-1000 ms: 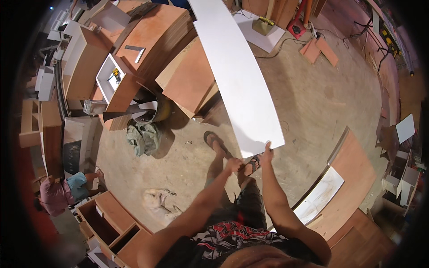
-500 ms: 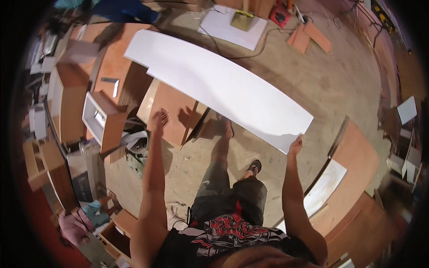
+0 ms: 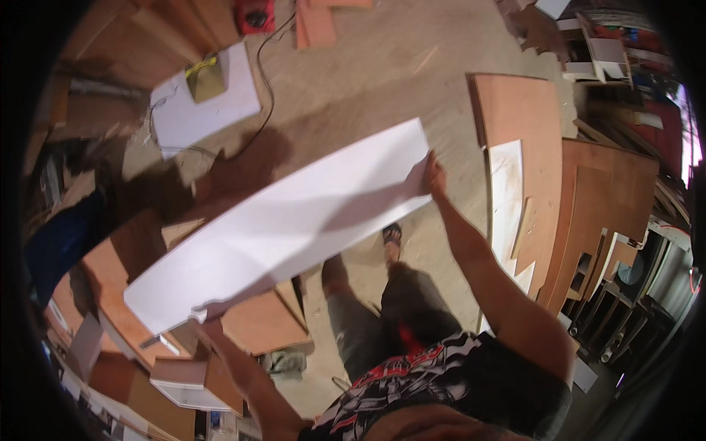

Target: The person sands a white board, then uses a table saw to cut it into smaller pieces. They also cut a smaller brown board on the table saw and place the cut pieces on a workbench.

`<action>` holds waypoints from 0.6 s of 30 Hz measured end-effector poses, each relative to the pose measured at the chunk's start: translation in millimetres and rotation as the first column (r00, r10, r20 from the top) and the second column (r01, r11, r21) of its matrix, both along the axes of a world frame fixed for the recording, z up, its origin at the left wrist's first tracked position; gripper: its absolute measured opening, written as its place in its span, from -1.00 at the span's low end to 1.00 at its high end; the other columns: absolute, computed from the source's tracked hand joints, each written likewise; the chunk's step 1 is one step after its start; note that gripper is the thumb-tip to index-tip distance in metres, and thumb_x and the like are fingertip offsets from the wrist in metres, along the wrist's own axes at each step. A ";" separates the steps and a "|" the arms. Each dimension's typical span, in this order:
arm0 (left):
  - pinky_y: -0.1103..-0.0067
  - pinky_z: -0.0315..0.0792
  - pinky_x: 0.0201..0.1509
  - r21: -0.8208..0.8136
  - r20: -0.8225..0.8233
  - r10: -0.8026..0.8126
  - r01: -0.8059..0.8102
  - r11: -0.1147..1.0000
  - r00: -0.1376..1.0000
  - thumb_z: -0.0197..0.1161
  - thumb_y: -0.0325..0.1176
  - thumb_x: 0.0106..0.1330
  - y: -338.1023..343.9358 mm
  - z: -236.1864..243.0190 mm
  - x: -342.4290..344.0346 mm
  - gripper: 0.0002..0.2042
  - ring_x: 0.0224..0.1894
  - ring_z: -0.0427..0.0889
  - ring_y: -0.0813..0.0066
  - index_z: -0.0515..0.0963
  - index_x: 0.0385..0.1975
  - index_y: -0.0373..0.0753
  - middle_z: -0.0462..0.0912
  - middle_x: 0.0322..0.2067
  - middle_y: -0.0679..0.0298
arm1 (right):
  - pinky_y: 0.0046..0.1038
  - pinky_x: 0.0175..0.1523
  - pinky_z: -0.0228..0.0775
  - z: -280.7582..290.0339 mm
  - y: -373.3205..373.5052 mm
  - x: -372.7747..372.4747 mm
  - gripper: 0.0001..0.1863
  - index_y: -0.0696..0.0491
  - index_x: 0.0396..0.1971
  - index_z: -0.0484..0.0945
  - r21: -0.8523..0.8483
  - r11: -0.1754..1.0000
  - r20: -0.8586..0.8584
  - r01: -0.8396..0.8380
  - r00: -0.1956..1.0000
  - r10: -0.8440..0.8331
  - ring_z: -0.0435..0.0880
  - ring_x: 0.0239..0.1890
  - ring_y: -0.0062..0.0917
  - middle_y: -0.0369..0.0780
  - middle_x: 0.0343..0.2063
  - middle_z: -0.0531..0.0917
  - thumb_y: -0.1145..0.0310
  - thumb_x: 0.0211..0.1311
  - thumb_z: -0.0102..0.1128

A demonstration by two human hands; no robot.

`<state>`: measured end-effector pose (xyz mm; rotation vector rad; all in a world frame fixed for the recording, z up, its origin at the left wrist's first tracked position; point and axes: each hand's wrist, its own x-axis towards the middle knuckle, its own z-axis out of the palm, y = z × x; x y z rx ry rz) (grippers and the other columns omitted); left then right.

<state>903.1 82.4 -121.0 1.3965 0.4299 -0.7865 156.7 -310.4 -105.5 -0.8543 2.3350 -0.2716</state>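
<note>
A long white board (image 3: 294, 220) stretches across in front of me, raised off the floor, its left end lower in the view than its right. My right hand (image 3: 436, 178) grips its right end, fingers closed round the short edge. At the near edge by the left end, my left hand (image 3: 206, 322) is closed on the board, its fingers partly hidden by it. Beneath the board's near edge sits a brown wooden panel or box (image 3: 265, 323), partly covered.
Wood panels (image 3: 518, 110) lie on the floor at right, with a narrow white piece (image 3: 506, 198) on them. A white sheet (image 3: 220, 110) and a cable (image 3: 271, 88) lie far left. Open cabinet boxes (image 3: 195, 382) crowd the near left. A person's blue clothing (image 3: 66, 239) shows at left.
My left hand, free and spread before, now holds the board's left end. The view has turned right, and the board now slants up toward the right. My right hand keeps its grip.
</note>
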 end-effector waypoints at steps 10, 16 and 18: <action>0.29 0.60 -0.15 0.572 0.530 -0.353 -0.018 0.820 0.771 0.17 -0.17 0.38 -28.9 71.0 -123.8 -0.59 -0.18 0.62 0.20 0.44 0.11 -0.29 0.58 -0.18 0.12 | -0.12 0.20 0.42 82.5 -89.7 -64.7 -0.05 0.02 0.04 0.71 0.002 1.000 -0.154 -0.004 0.988 0.004 0.68 0.06 -0.04 0.04 -0.12 0.74 -0.53 0.32 -0.37; 0.23 0.60 -0.18 0.494 0.385 -0.056 -0.154 0.855 0.921 0.08 -0.10 0.42 -146.8 117.2 -287.5 -0.58 -0.17 0.64 0.16 0.47 0.10 -0.27 0.61 -0.21 0.13 | -0.18 0.13 0.47 180.1 -204.9 -239.1 -0.06 0.10 0.00 0.71 -0.097 0.990 -0.201 -0.107 0.976 0.086 0.71 0.00 -0.02 0.07 -0.18 0.75 -0.51 0.32 -0.29; 0.21 0.60 -0.16 0.327 0.182 0.072 -0.130 0.936 0.981 0.05 -0.09 0.42 -211.1 125.4 -337.8 -0.59 -0.15 0.64 0.16 0.49 0.08 -0.24 0.62 -0.21 0.15 | -0.18 0.03 0.50 216.1 -245.5 -299.5 -0.09 0.12 -0.12 0.73 -0.270 0.958 -0.232 -0.101 0.972 0.037 0.74 -0.12 -0.06 0.06 -0.28 0.76 -0.48 0.35 -0.26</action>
